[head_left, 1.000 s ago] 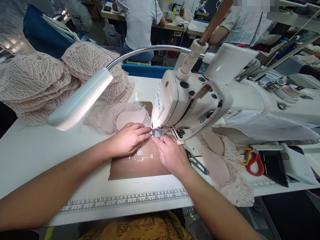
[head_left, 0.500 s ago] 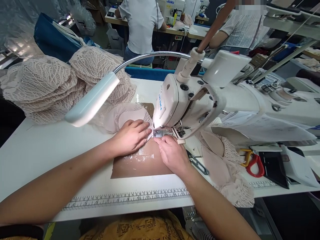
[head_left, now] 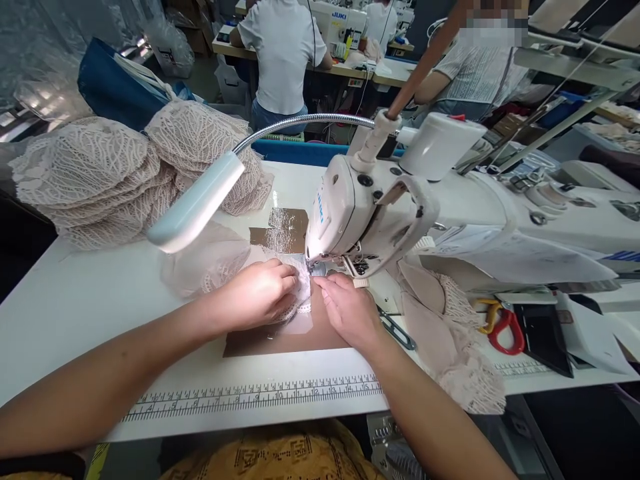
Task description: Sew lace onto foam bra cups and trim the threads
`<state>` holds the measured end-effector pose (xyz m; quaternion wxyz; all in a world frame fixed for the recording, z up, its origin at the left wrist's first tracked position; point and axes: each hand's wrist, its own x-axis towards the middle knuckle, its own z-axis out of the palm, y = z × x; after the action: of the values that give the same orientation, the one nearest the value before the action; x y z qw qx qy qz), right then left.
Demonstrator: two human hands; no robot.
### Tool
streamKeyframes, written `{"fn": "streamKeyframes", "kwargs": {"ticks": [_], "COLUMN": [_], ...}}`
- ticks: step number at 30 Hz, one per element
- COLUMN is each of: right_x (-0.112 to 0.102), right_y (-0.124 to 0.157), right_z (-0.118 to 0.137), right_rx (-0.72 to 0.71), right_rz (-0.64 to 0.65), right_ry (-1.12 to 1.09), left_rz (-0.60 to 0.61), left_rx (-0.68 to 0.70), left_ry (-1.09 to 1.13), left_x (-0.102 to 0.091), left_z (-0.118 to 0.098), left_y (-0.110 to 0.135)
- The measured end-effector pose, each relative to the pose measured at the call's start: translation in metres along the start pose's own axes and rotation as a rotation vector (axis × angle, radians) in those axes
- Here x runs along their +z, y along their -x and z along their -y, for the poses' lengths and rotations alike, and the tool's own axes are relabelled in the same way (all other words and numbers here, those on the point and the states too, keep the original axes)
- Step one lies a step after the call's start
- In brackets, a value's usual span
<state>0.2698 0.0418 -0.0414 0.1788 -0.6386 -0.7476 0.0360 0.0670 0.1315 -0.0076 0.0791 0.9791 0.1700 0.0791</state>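
Observation:
My left hand (head_left: 260, 293) lies curled over a pale pink lace bra piece (head_left: 210, 263), fingers gripping its edge just left of the needle of the white sewing machine (head_left: 360, 210). My right hand (head_left: 347, 310) rests on the brown plate (head_left: 295, 333) just below the presser foot (head_left: 320, 268), fingertips pinched on the lace edge. The fabric runs under the foot between both hands.
A stack of lace cups (head_left: 115, 167) sits at the back left. A gooseneck lamp (head_left: 200, 197) hangs over the table. More lace pieces (head_left: 450, 333), snips (head_left: 397, 330) and red-handled scissors (head_left: 505, 330) lie to the right. A ruler strip (head_left: 250, 397) lines the front edge. Other people work behind.
The lace piece has been pulled toward me and turned, uncovering the shiny plate behind the needle. My left hand slid back and curled; my right hand stayed by the presser foot.

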Motion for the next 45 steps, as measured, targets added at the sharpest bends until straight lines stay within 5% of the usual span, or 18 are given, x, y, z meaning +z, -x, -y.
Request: {"fn": "streamKeyframes", "kwargs": {"ticks": [20, 29, 45], "right_x": [-0.001, -0.006, -0.002], "right_y": [0.004, 0.011, 0.011], "right_z": [0.003, 0.001, 0.005], "right_rx": [-0.063, -0.253, -0.186], "right_rz": [-0.036, 0.036, 0.024], "right_ry": [-0.024, -0.087, -0.072], "left_rz": [0.009, 0.041, -0.006], "left_rx": [-0.007, 0.004, 0.036], "left_ry": [-0.057, -0.003, -0.046], "left_x": [0.019, 0.012, 0.015], "left_z": [-0.004, -0.001, 0.009], "left_y": [-0.007, -0.004, -0.008]}}
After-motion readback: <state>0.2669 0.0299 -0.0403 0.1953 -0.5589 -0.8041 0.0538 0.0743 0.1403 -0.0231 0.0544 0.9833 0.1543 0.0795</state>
